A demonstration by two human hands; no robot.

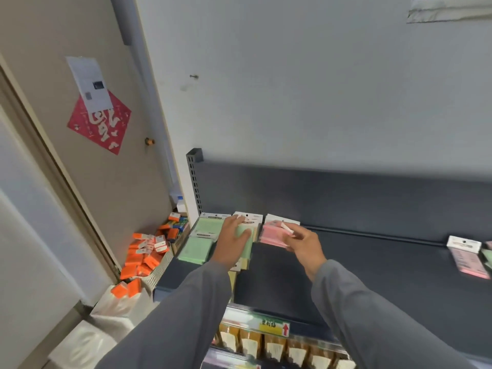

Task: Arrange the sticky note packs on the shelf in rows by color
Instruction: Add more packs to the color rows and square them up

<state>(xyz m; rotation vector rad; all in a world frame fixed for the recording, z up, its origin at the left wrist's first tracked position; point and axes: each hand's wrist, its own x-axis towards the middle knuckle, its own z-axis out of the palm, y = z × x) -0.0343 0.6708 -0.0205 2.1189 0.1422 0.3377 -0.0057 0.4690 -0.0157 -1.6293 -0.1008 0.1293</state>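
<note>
On the dark shelf (359, 267), the left hand (234, 243) lies flat with its fingers (246, 233) spread open, pressing on a green sticky note pack (246, 245) in the second column from the shelf's left end. Just left of it, two more green packs (202, 239) lie one behind the other at the shelf's left edge. The right hand (306, 243) hovers over the pink sticky note packs (271, 234) next column over, its fingers pinched around a small white card header; the motion blur hides which pack it belongs to. Well apart, at the far right of the shelf, lies another pink pack (467, 255). Beyond the shelf's left end, orange boxes (145, 255) are heaped in a basket.
</note>
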